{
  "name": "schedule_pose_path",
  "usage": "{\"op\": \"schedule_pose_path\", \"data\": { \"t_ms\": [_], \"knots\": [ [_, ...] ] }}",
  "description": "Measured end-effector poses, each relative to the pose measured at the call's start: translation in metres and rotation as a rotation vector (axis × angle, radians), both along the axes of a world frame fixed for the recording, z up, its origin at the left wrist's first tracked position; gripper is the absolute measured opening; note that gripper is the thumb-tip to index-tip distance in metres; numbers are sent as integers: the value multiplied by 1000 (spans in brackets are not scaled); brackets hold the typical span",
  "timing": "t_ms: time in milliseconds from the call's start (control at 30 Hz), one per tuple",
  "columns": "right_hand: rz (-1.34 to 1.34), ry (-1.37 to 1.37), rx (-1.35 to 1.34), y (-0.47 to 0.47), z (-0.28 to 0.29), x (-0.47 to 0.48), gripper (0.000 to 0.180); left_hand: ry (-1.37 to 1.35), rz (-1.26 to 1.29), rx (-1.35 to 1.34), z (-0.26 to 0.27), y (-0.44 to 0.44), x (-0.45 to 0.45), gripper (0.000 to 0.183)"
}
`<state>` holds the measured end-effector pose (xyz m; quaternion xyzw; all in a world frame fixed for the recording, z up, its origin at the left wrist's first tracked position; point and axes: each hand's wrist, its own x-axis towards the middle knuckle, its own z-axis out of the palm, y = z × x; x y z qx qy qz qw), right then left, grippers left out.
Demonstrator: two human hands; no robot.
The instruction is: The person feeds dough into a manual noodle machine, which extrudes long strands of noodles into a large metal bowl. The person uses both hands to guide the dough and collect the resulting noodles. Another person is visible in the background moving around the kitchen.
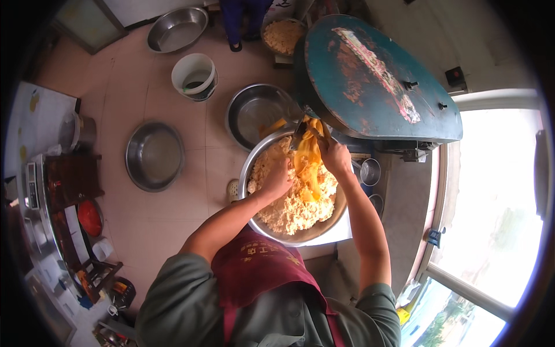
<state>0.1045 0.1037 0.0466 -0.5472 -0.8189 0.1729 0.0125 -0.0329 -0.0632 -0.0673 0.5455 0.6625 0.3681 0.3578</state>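
Observation:
A large steel basin (343,208) in front of my body holds pale, crumbly dough (286,214). A bright yellow, folded sheet (308,173), seemingly dough, hangs from under the green machine cover down onto the crumbs. My right hand (336,156) is at the upper part of this sheet, its shadowed thumb lying across it and its other fingers partly hidden. Over the crumbs, left of the sheet, is my left hand (279,178) with curled fingers. Its fingertips are turned away, so whether it grips anything is hidden.
The worn green machine cover (368,78) juts out just beyond my right hand. A second steel basin (256,108) touches or nearly touches the full one. On the tiled floor stand another steel basin (155,156) and a white bucket (194,76). A person's legs (243,19) show at the top.

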Motion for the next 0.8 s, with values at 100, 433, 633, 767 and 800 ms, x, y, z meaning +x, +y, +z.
{"op": "schedule_pose_path", "data": {
  "t_ms": [100, 433, 633, 767, 800],
  "knots": [
    [-53, -99, -54, 7, -18, -9, 44, -178, -9, -71, -12, 1, 1, 59],
    [-108, 7, 22, 2, -17, -29, 36, -136, -125, -101, -7, -9, -22, 47],
    [-46, 86, 61, 7, -22, -35, 37, 51, -295, -41, -14, -11, -22, 35],
    [-54, 99, 13, -2, -15, -32, 44, -161, -351, -317, 5, 7, -36, 30],
    [-107, 61, 0, -4, -22, -29, 38, -139, -405, -346, 10, 12, -42, 28]
  ]
}}
